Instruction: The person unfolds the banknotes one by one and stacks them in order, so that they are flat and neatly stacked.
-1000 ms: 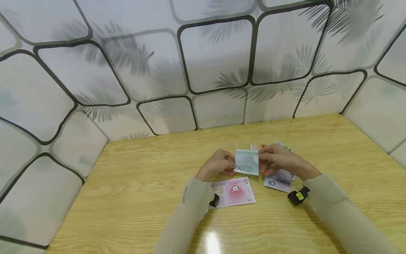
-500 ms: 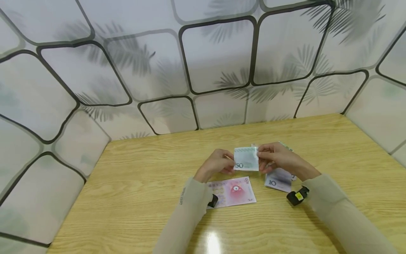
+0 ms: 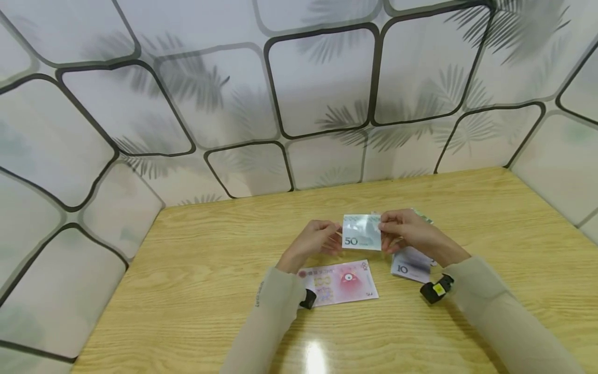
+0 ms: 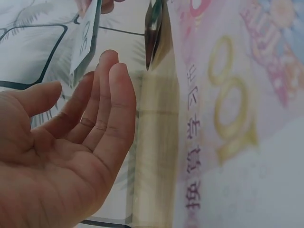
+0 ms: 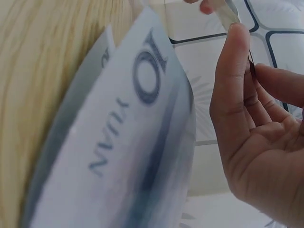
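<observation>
Right hand: we pinch the 50 note by its right edge.
Left hand: our thumb and fingers stand apart, just beside the note's left edge.
50 note: between our hands, above the tabletop, short of its far edge.

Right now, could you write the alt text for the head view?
The right hand holds a 50 note by one edge; the left hand is beside the opposite edge. On the table are a 100 note and, near the right hand, a 10 note.
</observation>
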Action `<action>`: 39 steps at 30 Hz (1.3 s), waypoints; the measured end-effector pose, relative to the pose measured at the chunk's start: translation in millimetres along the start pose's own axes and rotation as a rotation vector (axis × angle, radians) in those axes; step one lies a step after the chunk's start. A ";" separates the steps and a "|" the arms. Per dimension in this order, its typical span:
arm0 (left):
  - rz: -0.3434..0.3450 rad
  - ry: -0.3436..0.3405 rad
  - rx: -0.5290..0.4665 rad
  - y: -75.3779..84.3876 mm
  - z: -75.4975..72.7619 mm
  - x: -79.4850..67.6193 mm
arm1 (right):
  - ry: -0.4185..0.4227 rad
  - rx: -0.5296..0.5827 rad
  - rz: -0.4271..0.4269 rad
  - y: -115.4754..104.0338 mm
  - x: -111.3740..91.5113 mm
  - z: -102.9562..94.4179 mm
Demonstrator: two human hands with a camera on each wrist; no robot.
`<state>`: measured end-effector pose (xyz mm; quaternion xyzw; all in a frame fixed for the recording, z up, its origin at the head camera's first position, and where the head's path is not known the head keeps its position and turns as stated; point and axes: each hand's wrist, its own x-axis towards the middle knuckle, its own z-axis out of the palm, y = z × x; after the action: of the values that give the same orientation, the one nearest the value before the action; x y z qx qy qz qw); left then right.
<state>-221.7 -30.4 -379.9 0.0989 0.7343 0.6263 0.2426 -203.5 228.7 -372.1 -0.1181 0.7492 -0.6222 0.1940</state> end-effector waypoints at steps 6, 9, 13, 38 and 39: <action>0.015 -0.015 -0.017 0.1 -4.0 -5.0 | -0.012 -0.009 -0.002 -1.0 1.9 3.7; 0.017 -0.018 -0.013 0.2 -5.3 -9.0 | -0.025 -0.017 -0.008 -1.3 3.1 5.5; 0.026 -0.017 -0.020 -1.8 -7.0 -12.6 | -0.039 -0.022 -0.016 -0.5 5.2 8.1; 0.025 0.095 -0.079 -6.1 -10.9 -19.9 | 0.079 -0.133 -0.087 -3.3 15.9 47.5; 0.033 0.092 -0.081 -5.7 -10.5 -19.9 | 0.059 -0.141 -0.092 -3.4 16.3 48.6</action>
<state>-208.6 -49.6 -379.8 0.0723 0.7169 0.6634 0.2021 -197.1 178.1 -378.5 -0.1472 0.7904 -0.5792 0.1343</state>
